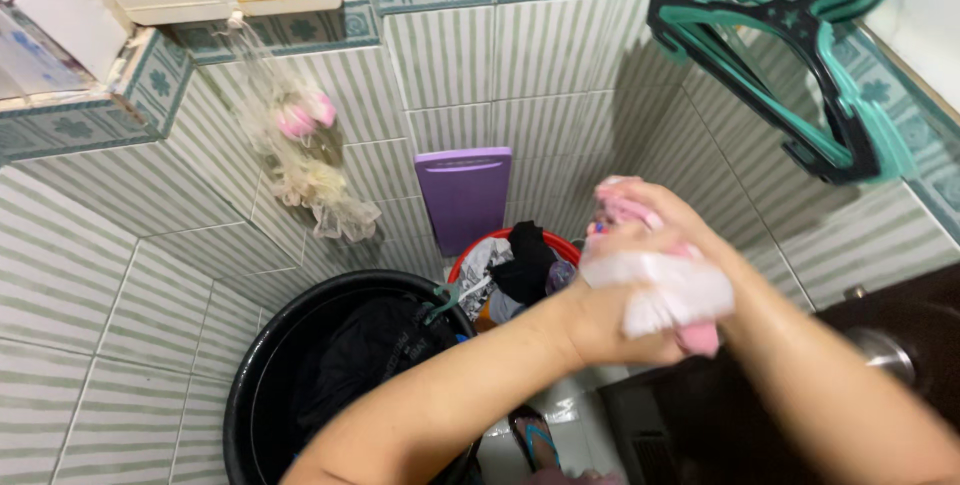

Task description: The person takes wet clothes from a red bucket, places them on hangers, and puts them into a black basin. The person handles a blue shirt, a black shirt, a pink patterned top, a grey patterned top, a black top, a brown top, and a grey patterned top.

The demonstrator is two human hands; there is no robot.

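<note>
Left hand (610, 320) and right hand (655, 220) together, clamped on pink-and-white cloth (670, 295) | below: black tub (250, 385), red basin (500, 240) | purple board (463, 195) against wall | green hangers (800, 65) upper right

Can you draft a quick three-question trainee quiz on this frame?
1. True or false: both hands grip the same pink and white cloth.
2. Which thing stands against the tiled wall behind the red basin? A) a purple board B) a yellow broom C) a metal ladder
3. What colour is the large tub at lower left?

Key
1. True: the left hand and the right hand are both closed on it, held up in the air.
2. A: the purple board leans upright there.
3. Black, with dark laundry inside.
</note>
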